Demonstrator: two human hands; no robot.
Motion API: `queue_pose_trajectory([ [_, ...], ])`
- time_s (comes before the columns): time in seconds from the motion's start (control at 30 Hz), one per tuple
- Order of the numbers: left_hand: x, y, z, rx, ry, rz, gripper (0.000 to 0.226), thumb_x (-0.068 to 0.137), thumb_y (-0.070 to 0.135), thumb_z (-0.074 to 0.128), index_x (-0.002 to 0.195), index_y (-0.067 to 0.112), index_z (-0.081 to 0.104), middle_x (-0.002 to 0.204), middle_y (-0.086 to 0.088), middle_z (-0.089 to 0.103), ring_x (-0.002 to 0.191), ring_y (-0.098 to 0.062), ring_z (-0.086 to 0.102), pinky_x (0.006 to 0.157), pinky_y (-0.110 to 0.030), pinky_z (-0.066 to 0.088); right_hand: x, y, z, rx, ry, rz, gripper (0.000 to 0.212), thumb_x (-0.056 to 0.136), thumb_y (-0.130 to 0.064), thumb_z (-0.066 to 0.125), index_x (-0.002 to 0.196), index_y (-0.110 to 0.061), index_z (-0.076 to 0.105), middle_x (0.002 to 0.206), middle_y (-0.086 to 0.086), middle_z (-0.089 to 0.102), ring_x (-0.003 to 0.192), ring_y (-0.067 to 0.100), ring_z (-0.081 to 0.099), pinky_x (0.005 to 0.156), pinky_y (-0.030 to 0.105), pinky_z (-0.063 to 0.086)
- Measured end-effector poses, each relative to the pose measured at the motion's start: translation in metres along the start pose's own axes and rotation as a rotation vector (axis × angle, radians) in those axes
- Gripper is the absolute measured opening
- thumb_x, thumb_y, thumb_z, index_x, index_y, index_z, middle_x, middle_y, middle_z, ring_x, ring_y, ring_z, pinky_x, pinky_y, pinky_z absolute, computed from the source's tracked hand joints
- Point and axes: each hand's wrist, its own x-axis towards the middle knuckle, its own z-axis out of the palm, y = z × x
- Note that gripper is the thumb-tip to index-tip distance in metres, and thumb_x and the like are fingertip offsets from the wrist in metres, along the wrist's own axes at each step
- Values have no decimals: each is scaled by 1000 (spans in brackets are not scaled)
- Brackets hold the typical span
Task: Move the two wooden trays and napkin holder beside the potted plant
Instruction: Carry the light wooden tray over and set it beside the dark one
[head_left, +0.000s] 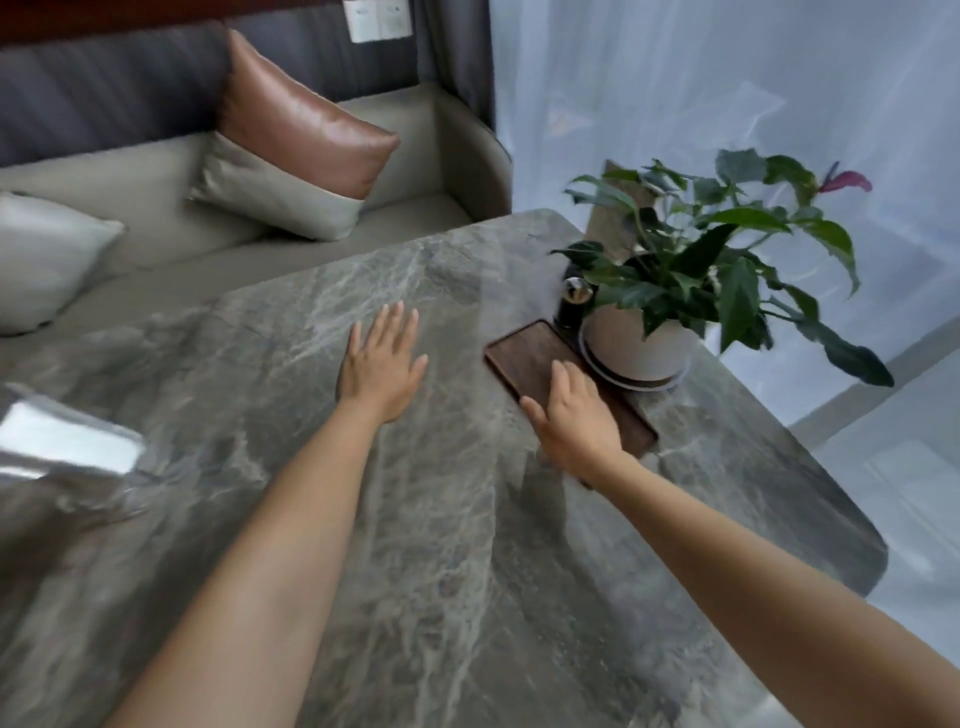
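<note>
Marble table fills the view; potted plant stands at its far right edge. One wooden tray lies flat, just left of the pot, apparently touching its saucer. Second tray and napkin holder: not identifiable. Right hand rests on the tray's near end, fingers loose, not clasping. Left hand is flat and spread on bare marble, holding nothing. Judgement: slide, don't lift; keep the tray's long edge parallel to the saucer.

Right hand lies flat, fingers extended, on wooden tray beside potted plant. Left hand hovers open-palmed over marble table, apart from tray.
</note>
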Motion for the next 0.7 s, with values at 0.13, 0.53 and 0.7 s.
queue_pose_trajectory([
  [0.13,-44,-52,-32,38,71,-58,62,97,39,27,149,16,3,160,-3,-1,147,-17,-2,118,-41,-4,-1,-62,-2,-87,60,-132,73,95,-48,26,146,-4,-2,158,15,-5,146,27,-6,118,41,4],
  [0.53,-216,-246,-100,124,164,-364,62,98,39,26,149,15,0,160,-4,-2,147,-18,-1,118,-42,-3,-55,-288,39,-189,68,-518,76,94,-51,20,144,-7,-17,155,12,-22,143,24,-22,116,39,-10],
  [0.7,-298,-323,-98,126,124,-534,62,98,40,23,149,15,-2,160,-4,-5,147,-18,-4,118,-41,-4,-97,-366,78,-192,6,-641,77,94,-51,20,144,-6,-16,156,12,-21,143,24,-21,116,40,-9],
])
